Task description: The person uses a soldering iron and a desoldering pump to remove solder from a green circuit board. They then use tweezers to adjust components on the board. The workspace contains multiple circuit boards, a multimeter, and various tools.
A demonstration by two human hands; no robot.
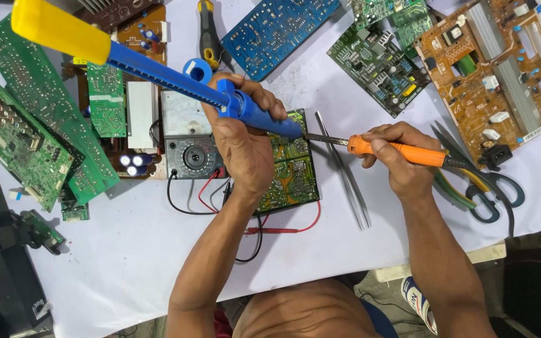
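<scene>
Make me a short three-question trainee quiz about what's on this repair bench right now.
1. True or false: the right hand holds the blue desoldering pump.
2. What lies on the table between the small green circuit board and the right hand?
A. tweezers B. pliers C. a spoon
3. What colour is the soldering iron handle?

Key: 1 false, the left hand holds it; 2 A, tweezers; 3 orange.
</scene>
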